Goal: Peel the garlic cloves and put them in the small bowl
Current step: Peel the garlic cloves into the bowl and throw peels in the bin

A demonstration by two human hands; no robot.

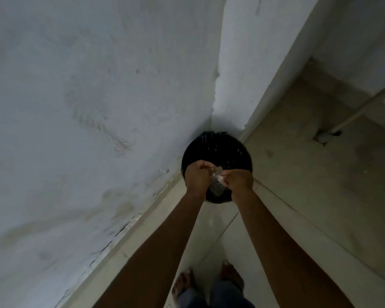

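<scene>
Garlic peel, by the look of it: pale, crumpled, half see-through, too blurred to tell apart from thin wrapping. Pinched near its top from both sides, with the left hand curled in a loose fist on one edge and the right hand curled on the other, knuckles up, the rest of the scrap hanging down between them. Held directly above the black bin without touching it, presumably to let loose bits drop straight in rather than onto the floor. Pale flecks scattered over the bin's dark surface, likely more of the same papery waste. Bin tucked into the corner between the grey wall and a jutting column, standing on the tiled floor, probably to keep it out of the walkway. Arms stretched forward and down to reach over it, bare feet planted back from the bin. No whole cloves made out anywhere and no small bowl in view — so no judging progress by count. Read as a clean-up step within the peeling, with skins shed over the waste rather than over a work surface. Risk worth naming, with a clove perhaps hidden inside that scrap — losing it into the bin along with the skin.
</scene>
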